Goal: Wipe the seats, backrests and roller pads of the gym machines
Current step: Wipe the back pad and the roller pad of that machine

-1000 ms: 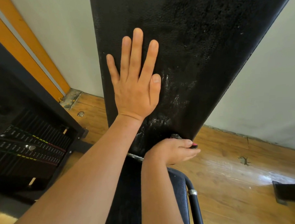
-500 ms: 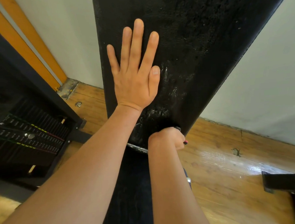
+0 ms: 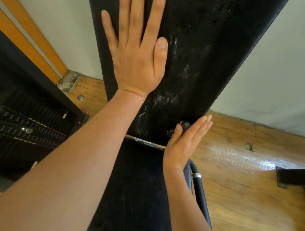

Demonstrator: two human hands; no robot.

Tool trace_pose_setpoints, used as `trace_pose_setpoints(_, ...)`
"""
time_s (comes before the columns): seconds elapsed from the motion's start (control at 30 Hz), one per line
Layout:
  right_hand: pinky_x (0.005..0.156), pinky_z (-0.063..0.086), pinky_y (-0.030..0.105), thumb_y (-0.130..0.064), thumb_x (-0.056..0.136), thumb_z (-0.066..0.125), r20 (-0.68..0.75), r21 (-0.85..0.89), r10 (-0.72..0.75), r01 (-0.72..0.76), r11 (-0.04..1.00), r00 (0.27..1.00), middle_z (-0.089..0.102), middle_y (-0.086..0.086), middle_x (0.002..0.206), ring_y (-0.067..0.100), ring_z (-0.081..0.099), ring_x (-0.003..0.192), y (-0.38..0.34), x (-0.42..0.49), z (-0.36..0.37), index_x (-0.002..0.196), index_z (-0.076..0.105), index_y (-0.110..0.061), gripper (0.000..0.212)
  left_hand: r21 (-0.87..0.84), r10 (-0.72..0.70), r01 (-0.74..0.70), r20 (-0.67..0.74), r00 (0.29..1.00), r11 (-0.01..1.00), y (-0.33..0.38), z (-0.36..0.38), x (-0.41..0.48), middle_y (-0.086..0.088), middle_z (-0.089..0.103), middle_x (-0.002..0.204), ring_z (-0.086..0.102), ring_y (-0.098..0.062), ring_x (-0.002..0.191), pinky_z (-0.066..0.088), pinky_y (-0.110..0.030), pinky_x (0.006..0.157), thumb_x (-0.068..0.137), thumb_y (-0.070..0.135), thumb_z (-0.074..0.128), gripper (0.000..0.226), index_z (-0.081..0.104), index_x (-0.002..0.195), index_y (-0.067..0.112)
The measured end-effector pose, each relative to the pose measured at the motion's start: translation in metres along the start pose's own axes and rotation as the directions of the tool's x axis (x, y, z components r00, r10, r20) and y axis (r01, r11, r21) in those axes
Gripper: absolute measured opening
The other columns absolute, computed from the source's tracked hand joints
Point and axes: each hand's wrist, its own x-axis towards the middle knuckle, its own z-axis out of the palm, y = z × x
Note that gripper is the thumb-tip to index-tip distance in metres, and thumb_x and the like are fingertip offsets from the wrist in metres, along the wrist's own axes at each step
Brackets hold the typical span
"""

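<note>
My left hand [image 3: 137, 60], flat and open, braces the backrest [image 3: 215, 42]. My right hand [image 3: 184, 145] thumb-pinches a small dark wad [image 3: 185, 125] at its near right corner. Firm, overlapping strokes should serve best.

the left hand [image 3: 137, 60] lies flat on the left half of the backrest [image 3: 206, 52] and blocks that strip. the backrest's right half is uncovered out to its right edge. the right hand [image 3: 182, 145], a small dark object [image 3: 180, 128] pinned under its thumb, stands at the backrest's lower right corner, over the join with the seat [image 3: 139, 185]. a black tube [image 3: 197, 183] runs just beside the seat's right edge. beyond it lies bare wood floor [image 3: 238, 181] as far as a dark block [image 3: 297, 177]. a weight stack [image 3: 26, 131] closes the left side.
</note>
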Motion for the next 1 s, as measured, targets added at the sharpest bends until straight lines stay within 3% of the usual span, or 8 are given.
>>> trace_pose_setpoints(0.1, 0.129, 0.012, 0.046, -0.025, 0.111, 0.039, 0.033, 0.034, 0.060, -0.061, 0.998, 0.998, -0.008, 0.011, 0.170, 0.030, -0.006, 0.158, 0.001, -0.006, -0.003, 0.162, 0.002, -0.007, 0.065, -0.021, -0.011, 0.011, -0.013, 1.000, 1.000, 0.001, -0.001, 0.001, -0.031, 0.051, 0.146, 0.037, -0.045, 0.138, 0.024, -0.070, 0.114, 0.103, 0.034, 0.022, 0.062, 0.054, 0.143, -0.001)
trace_pose_setpoints(0.27, 0.128, 0.009, 0.029, -0.026, 0.112, 0.034, -0.119, 0.167, 0.251, -0.230, 0.959, 0.961, -0.002, 0.014, 0.171, 0.029, -0.001, 0.159, -0.029, 0.012, 0.002, 0.162, 0.009, -0.002, 0.061, -0.044, -0.024, 0.023, -0.007, 1.000, 0.999, 0.002, -0.003, 0.002, -0.032, 0.051, 0.146, 0.038, -0.046, 0.138, 0.024, -0.070, 0.114, 0.102, 0.029, 0.030, 0.056, 0.055, 0.143, -0.001)
trace_pose_setpoints(0.5, 0.127, 0.019, 0.051, -0.025, 0.110, 0.033, 0.029, 0.098, 0.271, -0.273, 0.957, 0.962, -0.011, 0.010, 0.171, 0.024, -0.007, 0.159, -0.008, -0.022, 0.011, 0.162, -0.005, -0.010, 0.066, -0.069, -0.019, 0.019, 0.001, 1.000, 0.997, 0.004, -0.006, 0.004, -0.032, 0.049, 0.147, 0.038, -0.048, 0.139, 0.022, -0.070, 0.115, 0.096, 0.026, 0.039, 0.056, 0.054, 0.144, -0.001)
trace_pose_setpoints(0.67, 0.127, 0.008, 0.024, -0.027, 0.110, 0.034, -0.065, 0.180, 0.247, -0.232, 0.956, 0.967, -0.007, 0.009, 0.170, 0.024, -0.002, 0.159, -0.018, -0.005, 0.008, 0.162, 0.004, -0.003, 0.065, -0.040, -0.023, 0.023, 0.008, 1.000, 0.999, 0.004, -0.003, 0.001, -0.031, 0.052, 0.145, 0.042, -0.047, 0.137, 0.024, -0.070, 0.114, 0.095, 0.025, 0.041, 0.055, 0.056, 0.142, -0.001)
trace_pose_setpoints(0.77, 0.129, 0.012, 0.035, -0.026, 0.110, 0.037, -0.038, 0.167, 0.249, -0.240, 0.956, 0.968, -0.006, 0.010, 0.171, 0.024, -0.002, 0.159, -0.012, -0.012, 0.017, 0.163, -0.003, -0.010, 0.069, -0.042, -0.020, 0.019, -0.009, 1.000, 0.999, 0.003, -0.002, 0.001, -0.030, 0.053, 0.144, 0.042, -0.047, 0.137, 0.025, -0.070, 0.114, 0.095, 0.025, 0.042, 0.055, 0.057, 0.141, -0.001)
trace_pose_setpoints(0.87, 0.124, 0.030, 0.048, -0.024, 0.107, 0.043, 0.094, 0.213, 0.417, -0.427, 0.879, 0.904, -0.012, -0.002, 0.172, 0.022, 0.004, 0.159, -0.005, -0.041, 0.022, 0.161, -0.015, -0.031, 0.079, -0.047, -0.026, 0.026, 0.007, 1.000, 0.999, 0.003, -0.006, 0.003, -0.032, 0.052, 0.145, 0.042, -0.049, 0.137, 0.024, -0.071, 0.114, 0.096, 0.025, 0.041, 0.055, 0.056, 0.141, -0.002)
trace_pose_setpoints(0.97, 0.121, 0.014, 0.011, -0.022, 0.108, 0.044, 0.146, 0.197, 0.465, -0.486, 0.851, 0.873, -0.015, -0.002, 0.171, 0.008, -0.006, 0.155, -0.001, -0.049, 0.019, 0.163, -0.009, -0.022, 0.076, -0.072, 0.004, -0.005, -0.018, 1.000, 0.997, 0.003, -0.005, 0.000, -0.032, 0.052, 0.144, 0.044, -0.050, 0.137, 0.024, -0.071, 0.114, 0.095, 0.025, 0.041, 0.055, 0.057, 0.140, -0.002)
trace_pose_setpoints(1.0, 0.117, 0.010, 0.006, -0.023, 0.108, 0.043, 0.147, 0.178, 0.455, -0.476, 0.861, 0.878, -0.013, -0.002, 0.172, 0.007, -0.007, 0.155, 0.000, -0.049, 0.019, 0.163, -0.007, -0.022, 0.075, -0.068, 0.014, -0.017, -0.037, 0.999, 0.998, 0.004, -0.005, 0.000, -0.032, 0.053, 0.144, 0.045, -0.050, 0.136, 0.024, -0.071, 0.113, 0.095, 0.025, 0.041, 0.055, 0.058, 0.140, -0.002)
